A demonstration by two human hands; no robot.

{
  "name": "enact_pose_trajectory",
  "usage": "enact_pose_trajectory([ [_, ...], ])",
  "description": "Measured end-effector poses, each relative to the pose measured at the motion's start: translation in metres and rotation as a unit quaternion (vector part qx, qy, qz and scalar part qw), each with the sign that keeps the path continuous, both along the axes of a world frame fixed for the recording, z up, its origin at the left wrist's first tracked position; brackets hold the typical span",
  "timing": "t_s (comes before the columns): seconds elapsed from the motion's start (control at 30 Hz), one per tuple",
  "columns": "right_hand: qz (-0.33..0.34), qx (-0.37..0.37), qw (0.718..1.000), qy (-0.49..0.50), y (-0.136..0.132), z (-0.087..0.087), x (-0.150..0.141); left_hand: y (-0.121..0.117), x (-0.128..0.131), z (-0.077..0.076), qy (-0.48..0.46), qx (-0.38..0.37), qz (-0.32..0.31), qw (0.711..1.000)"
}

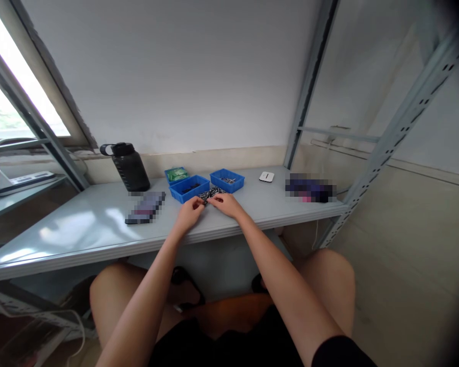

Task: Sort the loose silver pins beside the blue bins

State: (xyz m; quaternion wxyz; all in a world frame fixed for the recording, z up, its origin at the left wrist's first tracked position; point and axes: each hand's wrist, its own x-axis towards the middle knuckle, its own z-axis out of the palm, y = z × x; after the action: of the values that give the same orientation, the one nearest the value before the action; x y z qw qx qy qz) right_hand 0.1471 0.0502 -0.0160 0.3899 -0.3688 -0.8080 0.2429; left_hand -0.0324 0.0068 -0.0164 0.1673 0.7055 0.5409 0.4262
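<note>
A small heap of black and silver parts (213, 192), too small to name surely, lies on the grey tabletop between two blue bins. My left hand (190, 211) rests at the heap's near left side, its thumb and fingers pinched together. From the right, my right hand (225, 204) reaches the heap's near edge with its fingers also closed in a pinch. The fingertips of both hands almost meet, and what is between them cannot be made out. One blue bin (176, 196) holds dark small parts; another blue bin (241, 182) holds silvery ones.
Behind the left bin sits a blue box (170, 176) with a green packet (178, 175). A black bottle (132, 168) and a blurred flat object (147, 206) are at left. To the right are a white square item (266, 177) and a blurred purple thing (309, 187). Metal posts (390, 137) frame the table.
</note>
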Motion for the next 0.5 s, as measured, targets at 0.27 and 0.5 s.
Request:
enact_pose_trajectory([
  [0.27,0.007,-0.002,1.0,-0.001,0.0011,-0.0007,0.001,-0.0022,0.0011,0.003,0.016,0.004,-0.037,0.999],
  [0.5,0.018,0.002,1.0,-0.01,0.0017,-0.0009,0.0014,-0.0018,0.0013,0.0027,0.013,0.002,-0.037,0.999],
])
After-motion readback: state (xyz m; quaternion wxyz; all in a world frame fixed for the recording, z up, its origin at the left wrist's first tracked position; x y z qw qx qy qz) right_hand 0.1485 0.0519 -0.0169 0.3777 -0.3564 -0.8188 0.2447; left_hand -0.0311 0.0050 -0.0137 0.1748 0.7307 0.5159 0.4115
